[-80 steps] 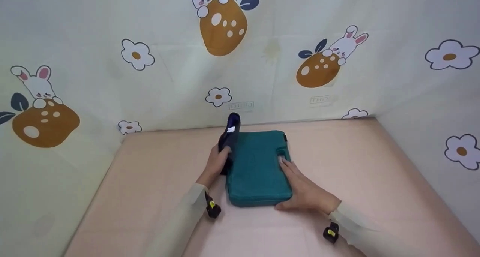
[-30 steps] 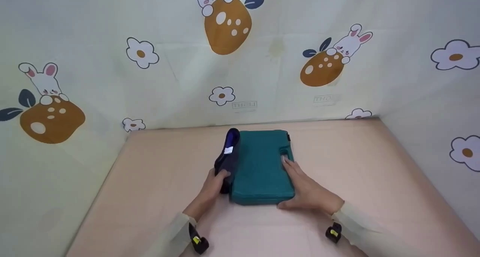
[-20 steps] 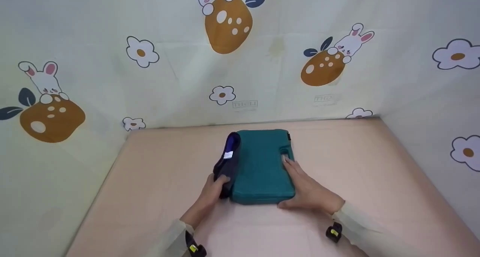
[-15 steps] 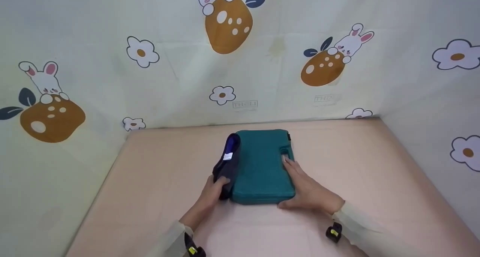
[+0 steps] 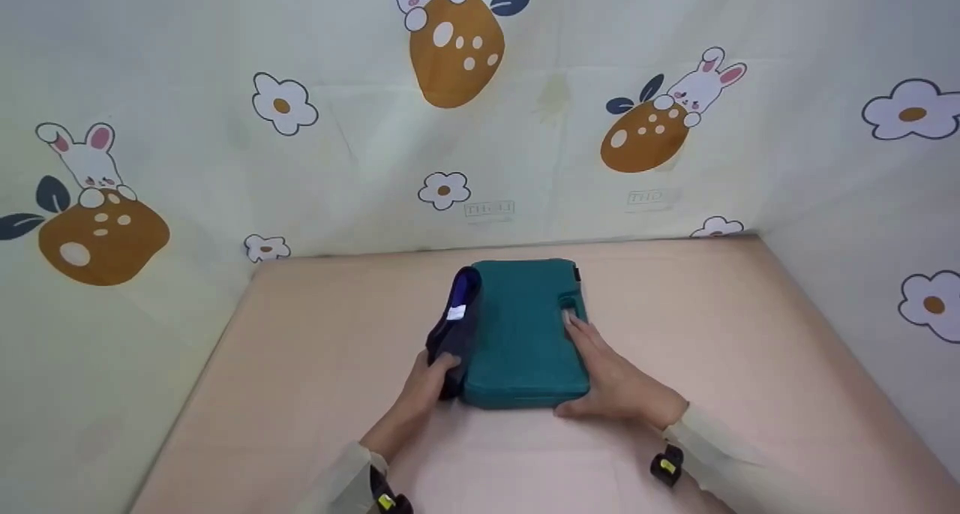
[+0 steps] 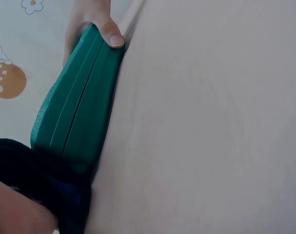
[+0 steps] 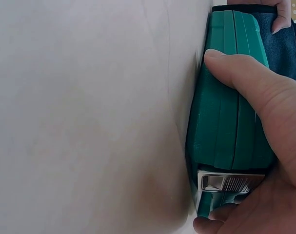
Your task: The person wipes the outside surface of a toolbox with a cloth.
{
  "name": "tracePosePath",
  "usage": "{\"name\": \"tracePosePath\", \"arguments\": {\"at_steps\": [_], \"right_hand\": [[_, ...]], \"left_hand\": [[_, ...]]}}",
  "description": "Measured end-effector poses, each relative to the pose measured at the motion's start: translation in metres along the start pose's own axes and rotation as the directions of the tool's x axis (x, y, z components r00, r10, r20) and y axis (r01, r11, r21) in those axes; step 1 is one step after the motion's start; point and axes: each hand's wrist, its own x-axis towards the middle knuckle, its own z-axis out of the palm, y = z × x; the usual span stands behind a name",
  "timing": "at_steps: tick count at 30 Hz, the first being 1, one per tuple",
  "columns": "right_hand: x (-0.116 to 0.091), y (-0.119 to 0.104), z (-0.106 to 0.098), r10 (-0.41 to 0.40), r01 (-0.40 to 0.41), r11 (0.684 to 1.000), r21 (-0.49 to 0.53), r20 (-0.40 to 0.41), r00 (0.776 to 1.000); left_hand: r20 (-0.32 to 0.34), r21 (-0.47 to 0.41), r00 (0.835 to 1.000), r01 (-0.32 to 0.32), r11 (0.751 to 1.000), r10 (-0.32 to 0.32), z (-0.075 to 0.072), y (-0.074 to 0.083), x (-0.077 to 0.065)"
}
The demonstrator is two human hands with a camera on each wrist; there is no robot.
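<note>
A teal-green hard plastic case (image 5: 521, 330) lies flat on the table, with a handle cut-out on its right side. My right hand (image 5: 619, 379) grips that side, fingertips at the cut-out and thumb at the near end. In the right wrist view a metal latch (image 7: 230, 182) shows beside the fingers. Along the case's left edge stands a dark blue fabric pouch (image 5: 459, 334) with a brighter blue lining and a white tag. My left hand (image 5: 424, 383) pinches its near end, thumb on top; the other fingers are hidden behind the cloth.
A pale pink cloth-covered table (image 5: 315, 334) lies under everything. Behind and at both sides hang pale sheets (image 5: 352, 124) printed with rabbits, fruit and flowers. Both wrists carry small black devices (image 5: 666, 465).
The left hand and the pouch have slid toward me along the case's left edge, then come nearly to rest over the last half second. My right hand keeps its grip on the case.
</note>
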Motion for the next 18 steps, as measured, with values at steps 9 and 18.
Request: {"name": "tracePosePath", "arguments": {"at_steps": [9,18], "right_hand": [[-0.001,0.000,0.002,0.039,-0.039,0.999,0.033,-0.003,0.999],[-0.002,-0.002,0.004,0.035,-0.035,0.997,0.065,-0.010,0.999]], "left_hand": [[-0.002,-0.020,0.998,-0.060,0.998,0.060,0.000,0.002,0.002],[-0.025,-0.051,0.991,-0.134,0.990,0.132,0.003,0.017,0.000]]}}
